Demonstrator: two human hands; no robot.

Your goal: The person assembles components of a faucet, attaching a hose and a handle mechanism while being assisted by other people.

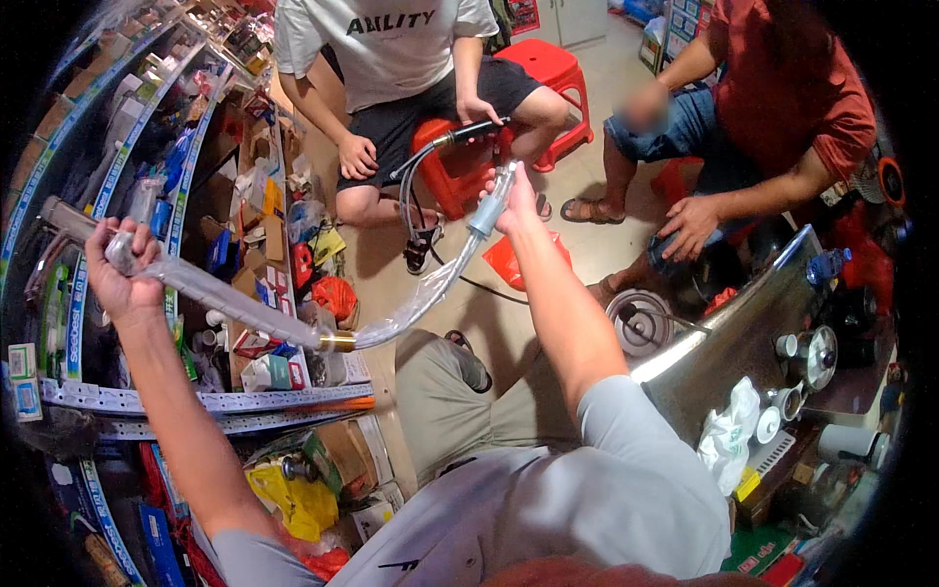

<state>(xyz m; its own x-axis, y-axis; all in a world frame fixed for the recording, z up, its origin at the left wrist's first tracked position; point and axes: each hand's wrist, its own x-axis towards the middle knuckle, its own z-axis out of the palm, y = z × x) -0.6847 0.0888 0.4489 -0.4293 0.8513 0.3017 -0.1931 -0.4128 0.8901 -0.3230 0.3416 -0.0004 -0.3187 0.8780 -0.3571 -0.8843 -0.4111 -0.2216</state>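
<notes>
My left hand is closed around the upper end of a long silver faucet wrapped in clear plastic. Its bare metal end juts out to the left past my fist. A brass collar sits where the body meets flexible hoses, which sag and curve up to the right. My right hand, its arm stretched forward, grips the hose ends just above a pale blue-grey sleeve. Opposite me, a seated person holds a similar black fitting with a brass collar and dangling hoses.
Crowded shelves of boxed goods line the left. A second person in a red shirt sits at the right. A dark table bears a white plastic bag and a glass teapot. A red stool stands behind.
</notes>
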